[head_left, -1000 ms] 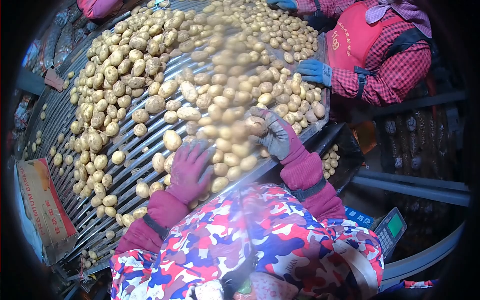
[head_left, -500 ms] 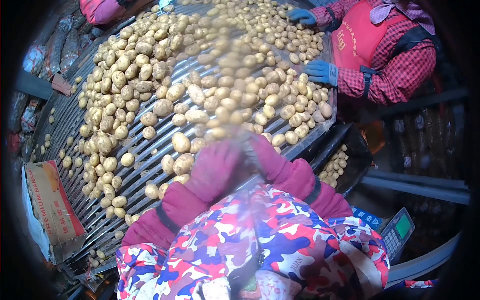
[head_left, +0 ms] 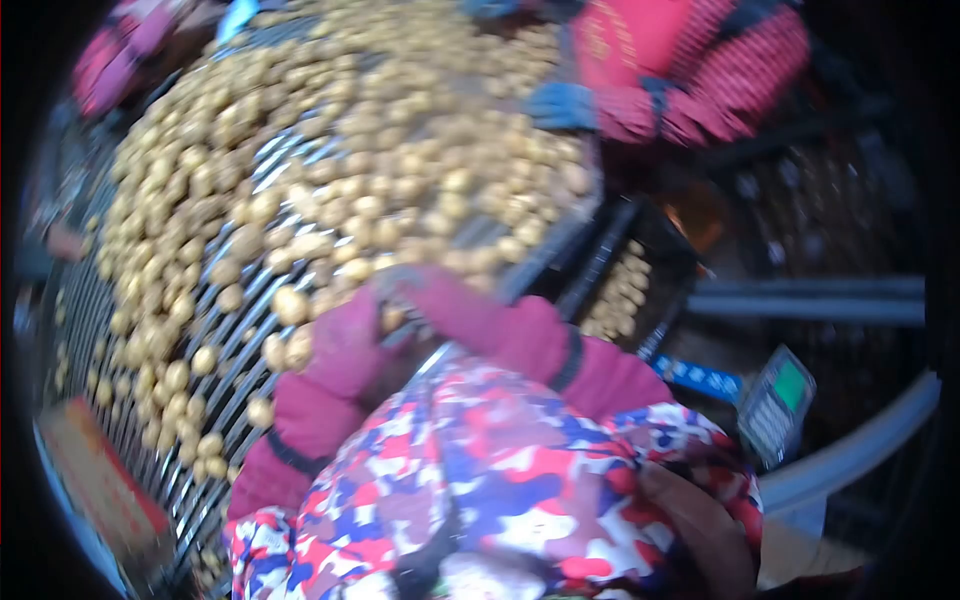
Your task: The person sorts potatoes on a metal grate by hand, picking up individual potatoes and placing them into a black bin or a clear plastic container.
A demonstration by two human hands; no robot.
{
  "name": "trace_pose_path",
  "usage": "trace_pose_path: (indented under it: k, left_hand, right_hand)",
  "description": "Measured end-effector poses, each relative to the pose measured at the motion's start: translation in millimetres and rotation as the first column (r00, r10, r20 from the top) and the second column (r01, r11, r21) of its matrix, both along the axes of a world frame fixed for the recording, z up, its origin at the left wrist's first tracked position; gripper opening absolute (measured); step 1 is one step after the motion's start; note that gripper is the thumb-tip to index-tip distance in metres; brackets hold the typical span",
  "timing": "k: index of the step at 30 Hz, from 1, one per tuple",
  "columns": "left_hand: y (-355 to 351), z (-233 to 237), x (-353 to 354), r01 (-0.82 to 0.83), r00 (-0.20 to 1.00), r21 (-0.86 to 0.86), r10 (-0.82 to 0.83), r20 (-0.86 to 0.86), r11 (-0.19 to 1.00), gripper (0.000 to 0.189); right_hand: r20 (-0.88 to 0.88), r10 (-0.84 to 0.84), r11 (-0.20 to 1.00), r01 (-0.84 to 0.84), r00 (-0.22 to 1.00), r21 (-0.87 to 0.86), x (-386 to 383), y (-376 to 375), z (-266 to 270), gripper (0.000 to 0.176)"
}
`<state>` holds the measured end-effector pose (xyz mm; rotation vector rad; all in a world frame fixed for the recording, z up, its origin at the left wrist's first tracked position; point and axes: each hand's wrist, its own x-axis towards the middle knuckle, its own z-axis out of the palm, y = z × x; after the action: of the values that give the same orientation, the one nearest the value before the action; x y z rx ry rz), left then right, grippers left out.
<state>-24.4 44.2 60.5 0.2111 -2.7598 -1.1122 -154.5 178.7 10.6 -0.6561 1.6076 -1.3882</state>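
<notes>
Many potatoes (head_left: 290, 305) lie over a slatted metal rack (head_left: 240, 350). My left hand (head_left: 350, 315) and my right hand (head_left: 405, 285) meet close together at the rack's near edge, beside the potatoes. Both wear dark gloves below magenta sleeves, and the picture is smeared by motion. The fingers cannot be made out, nor whether anything is between them.
Across the rack at the right, a co-worker's blue-gloved hand (head_left: 562, 106) rests by the potatoes. Another person's sleeve (head_left: 115, 60) shows at the upper left. A cardboard box (head_left: 105, 480) stands lower left, a scale display (head_left: 775, 405) lower right, and a black bin (head_left: 618, 290) holds potatoes.
The whole view has shifted, so the rack, potatoes and co-worker appear further left and higher. My hands have moved left in the picture and are now closer together.
</notes>
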Motion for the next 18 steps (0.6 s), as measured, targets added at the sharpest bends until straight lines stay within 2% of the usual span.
trace_pose_path:
  k: [1,3,5,6,9,12,15,18]
  left_hand:
    - [-1.7,-11.2,-0.3,0.014,0.999,-0.047,-0.015,-0.029,0.999,0.06]
    - [3.8,-9.1,-5.9,0.014,1.0,-0.003,-0.014,0.01,1.0,0.057]
    - [6.3,-7.8,-4.0,-0.058,0.997,0.017,0.057,0.046,0.998,0.056]
    - [9.5,-8.9,-5.8,-0.113,0.989,0.122,0.099,0.114,0.986,0.057]
    - [6.5,-16.5,-6.9,-0.217,0.956,0.293,0.142,0.256,0.931,0.059]
    - [0.5,-33.6,-9.6,-0.097,0.992,0.436,0.049,0.12,0.895,0.062]
    - [3.4,-29.9,-8.8,-0.224,0.956,0.5,0.087,0.281,0.837,0.063]
    - [1.3,-7.2,-11.2,-0.082,0.936,0.228,-0.004,0.351,0.97,0.077]
  right_hand:
    - [-0.195,0.001,0.997,-0.017,0.981,-0.076,3.4,-3.3,-14.5,0.038]
    - [-0.357,-0.025,0.994,-0.015,0.934,-0.11,7.0,-6.9,-15.5,0.048]
    - [-0.35,0.063,0.996,-0.037,0.934,0.08,4.3,-1.3,8.2,0.05]
    - [-0.341,0.114,0.984,-0.058,0.933,0.169,2.6,0.9,18.8,0.052]
    - [-0.666,0.062,0.994,0.011,0.743,0.105,5.9,10.3,34.9,0.057]
    - [-0.771,0.045,0.999,-0.025,0.635,0.037,7.6,12.5,24.8,0.059]
    - [-0.77,-0.018,1.0,-0.002,0.638,-0.026,10.2,12.0,23.7,0.056]
    - [-0.744,0.047,0.988,0.08,0.666,0.133,13.5,12.8,32.7,0.055]
